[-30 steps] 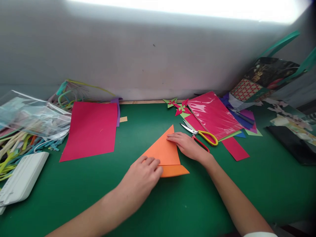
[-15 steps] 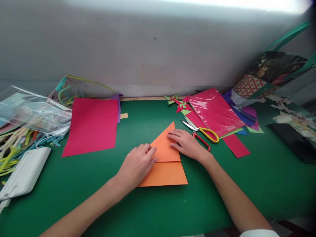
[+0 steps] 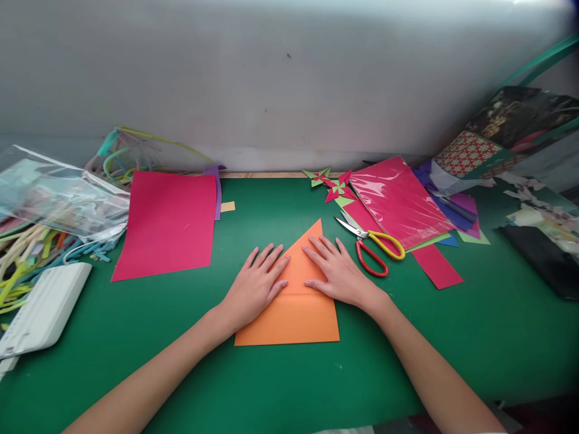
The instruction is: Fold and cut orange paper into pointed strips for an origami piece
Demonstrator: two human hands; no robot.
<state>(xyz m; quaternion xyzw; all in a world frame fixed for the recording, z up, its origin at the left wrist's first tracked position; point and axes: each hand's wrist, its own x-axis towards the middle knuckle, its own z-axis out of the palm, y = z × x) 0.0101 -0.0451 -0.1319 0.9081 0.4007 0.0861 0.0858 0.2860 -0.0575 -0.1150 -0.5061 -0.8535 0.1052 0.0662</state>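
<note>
Centrally, in the head view, a piece of orange paper [image 3: 294, 322] is laid flat on the green table [image 3: 271, 392], its pointed end directed to the far side and its straight edge to the near side. A crease is seen running across it from left to right. Its left slanting edge is covered by the left hand [image 3: 256, 286], which is held palm down with fingers spread and fingertips reaching past the edge and onto the sheet. Its right side is pressed by the right hand [image 3: 339, 274], likewise fanned out and palm down. The thumbs are pointed toward each other, slightly apart. Just beyond the right hand, scissors [image 3: 360, 234] are placed with blades parted. A pink sheet [image 3: 169, 226] is set far left.
</note>
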